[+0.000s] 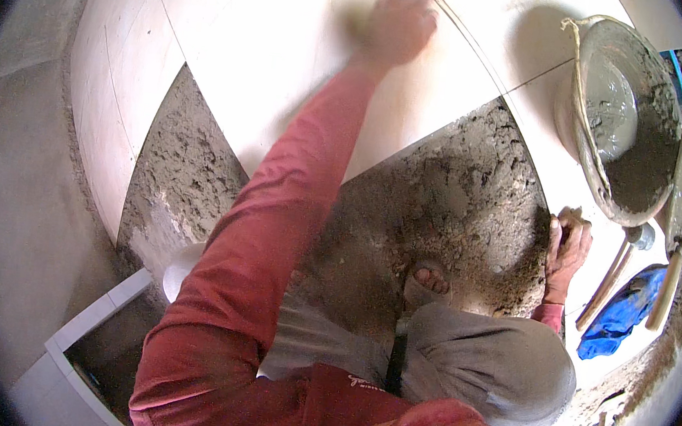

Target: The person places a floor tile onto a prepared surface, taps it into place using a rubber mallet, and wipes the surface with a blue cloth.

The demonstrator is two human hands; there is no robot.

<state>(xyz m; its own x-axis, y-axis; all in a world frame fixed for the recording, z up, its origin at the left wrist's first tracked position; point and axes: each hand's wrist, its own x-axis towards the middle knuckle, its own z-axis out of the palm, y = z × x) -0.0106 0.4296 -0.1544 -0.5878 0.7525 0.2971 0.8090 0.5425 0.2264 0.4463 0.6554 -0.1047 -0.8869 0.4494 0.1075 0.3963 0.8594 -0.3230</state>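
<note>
My left arm, in a red sleeve, stretches forward over a large pale floor tile (pixel 306 62). The left hand (pixel 400 22) is low over or on that tile's far part, by a thin dark joint line; motion smears its fingers. My right hand (pixel 569 247) leans with fingers curled under on the edge of the pale tile at my right, next to the bed of rough grey mortar (pixel 457 200). Nothing shows in it. Another patch of mortar (pixel 186 157) lies bare to the left, between tile edges.
At the right stands a bucket (pixel 578 96) of wet grey cement mix. Near it lie a hammer-like tool with a wooden handle (pixel 603 287), a cement-caked tool with a wooden handle (pixel 665 293) and a crumpled blue plastic piece (pixel 623 314). A pale-edged step (pixel 106 305) is lower left.
</note>
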